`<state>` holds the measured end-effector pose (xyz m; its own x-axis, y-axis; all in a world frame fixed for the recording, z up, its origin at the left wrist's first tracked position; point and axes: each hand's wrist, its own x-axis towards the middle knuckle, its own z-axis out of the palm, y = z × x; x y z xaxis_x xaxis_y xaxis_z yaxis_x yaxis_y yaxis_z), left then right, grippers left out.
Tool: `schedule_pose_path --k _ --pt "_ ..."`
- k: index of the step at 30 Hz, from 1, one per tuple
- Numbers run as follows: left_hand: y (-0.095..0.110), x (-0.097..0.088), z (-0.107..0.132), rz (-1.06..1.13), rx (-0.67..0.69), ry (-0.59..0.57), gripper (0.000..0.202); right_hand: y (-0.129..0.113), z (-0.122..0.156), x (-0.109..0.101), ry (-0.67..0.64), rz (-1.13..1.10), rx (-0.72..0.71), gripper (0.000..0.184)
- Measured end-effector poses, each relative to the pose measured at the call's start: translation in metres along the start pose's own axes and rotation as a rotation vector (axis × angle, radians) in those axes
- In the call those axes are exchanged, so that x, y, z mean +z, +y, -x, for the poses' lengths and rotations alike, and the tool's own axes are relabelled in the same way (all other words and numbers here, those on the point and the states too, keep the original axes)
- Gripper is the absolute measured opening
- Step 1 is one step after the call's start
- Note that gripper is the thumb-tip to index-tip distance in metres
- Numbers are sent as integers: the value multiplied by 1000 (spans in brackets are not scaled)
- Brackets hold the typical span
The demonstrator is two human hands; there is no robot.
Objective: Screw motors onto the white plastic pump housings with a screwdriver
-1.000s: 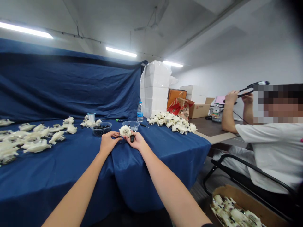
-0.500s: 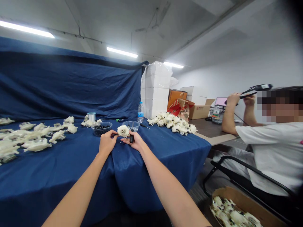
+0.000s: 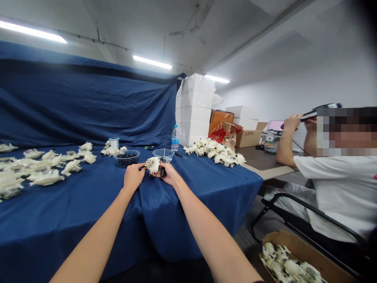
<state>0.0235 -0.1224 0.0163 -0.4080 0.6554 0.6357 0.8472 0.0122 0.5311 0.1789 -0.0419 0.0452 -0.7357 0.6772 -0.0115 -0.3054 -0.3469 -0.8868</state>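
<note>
Between my hands, above the front of the blue-covered table, is a cream plastic toy body part (image 3: pixel 152 165) with a round grey slotted disc. My left hand (image 3: pixel 134 176) grips its left edge, with thumb and fingers closed. My right hand (image 3: pixel 170 174) is closed around the black handle of a screwdriver (image 3: pixel 163 171), whose thin shaft points up. Fingers of that hand also reach behind the part, and their tips are hidden. Just beyond my hands stand a clear bowl of small black pieces (image 3: pixel 127 153) and another clear bowl (image 3: pixel 170 158).
Many cream parts (image 3: pixel 47 177) lie at the left, and a heap of them (image 3: pixel 215 151) at the right. A water bottle (image 3: pixel 175 139), a wire spool (image 3: pixel 114 143) and a thin dark tool (image 3: pixel 180 155) are at the back. A person (image 3: pixel 335 188) sits at right beside a carton (image 3: pixel 290 261).
The cream part has tilted in my hands, so its round disc now faces more upward. The screwdriver stays in my right hand, and the view has shifted slightly.
</note>
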Motion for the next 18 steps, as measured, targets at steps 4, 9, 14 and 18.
schedule_pose_path --k 4,9,14,18 --pt "1 -2 -1 -5 -54 -22 24 2 -3 0 41 45 -23 32" --pt "7 -6 0 -12 -92 -35 26 5 -5 1 67 108 -57 29" --pt "14 -12 2 -37 -120 -2 25 7 -7 -1 69 196 -75 30" --pt "19 -14 4 -52 -137 23 25 10 -11 -4 72 276 -103 31"
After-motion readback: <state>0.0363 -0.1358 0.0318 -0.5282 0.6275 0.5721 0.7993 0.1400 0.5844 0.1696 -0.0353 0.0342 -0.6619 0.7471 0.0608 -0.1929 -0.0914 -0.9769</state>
